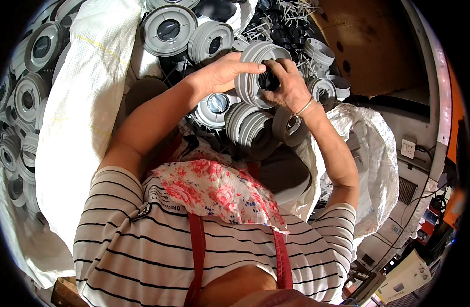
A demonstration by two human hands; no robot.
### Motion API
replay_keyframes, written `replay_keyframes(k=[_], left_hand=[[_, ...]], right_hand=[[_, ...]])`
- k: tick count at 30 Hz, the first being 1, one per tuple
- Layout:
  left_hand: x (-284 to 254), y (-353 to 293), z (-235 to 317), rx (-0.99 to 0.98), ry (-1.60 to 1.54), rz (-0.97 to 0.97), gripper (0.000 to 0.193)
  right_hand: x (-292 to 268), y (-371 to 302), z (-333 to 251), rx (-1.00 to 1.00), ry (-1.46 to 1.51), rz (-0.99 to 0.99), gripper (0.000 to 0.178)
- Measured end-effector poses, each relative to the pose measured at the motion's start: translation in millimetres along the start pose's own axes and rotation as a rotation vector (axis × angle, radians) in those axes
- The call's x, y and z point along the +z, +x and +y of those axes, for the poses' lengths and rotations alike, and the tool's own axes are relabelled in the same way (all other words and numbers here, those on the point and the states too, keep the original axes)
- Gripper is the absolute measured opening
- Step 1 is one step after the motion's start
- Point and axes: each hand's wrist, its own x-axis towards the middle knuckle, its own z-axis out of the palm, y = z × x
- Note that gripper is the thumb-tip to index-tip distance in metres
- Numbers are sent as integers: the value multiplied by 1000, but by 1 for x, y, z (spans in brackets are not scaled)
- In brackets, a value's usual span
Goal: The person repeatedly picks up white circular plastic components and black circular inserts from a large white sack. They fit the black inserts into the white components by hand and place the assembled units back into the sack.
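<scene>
A grey ribbed round plastic part is held up in front of me, with a dark round opening or insert at its centre. My left hand grips its left side, thumb stretched over the face toward the middle. From the right, my right hand closes on the same part, its fingers curled at the dark centre. Whether those fingers also pinch a separate black piece is hidden. Just below lie a stack of similar grey rings, a grey disc with a shiny centre and another grey ring.
A white woven sack stands at left, with many grey round parts beyond it. Small black caps and thin white sticks are heaped at the back. A brown cardboard sheet and a translucent bag are at right.
</scene>
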Motion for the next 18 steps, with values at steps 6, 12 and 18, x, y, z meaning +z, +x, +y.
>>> replay_keyframes(k=[6, 12, 18], left_hand=[[11, -5, -4, 67, 32, 18, 43], [12, -5, -11, 76, 33, 8, 47], [15, -7, -12, 233, 249, 32, 49]], right_hand=[[-4, 1, -9, 143, 38, -10, 70], [25, -4, 16, 392, 428, 205, 65], [7, 5, 10, 1025, 1288, 73, 51]])
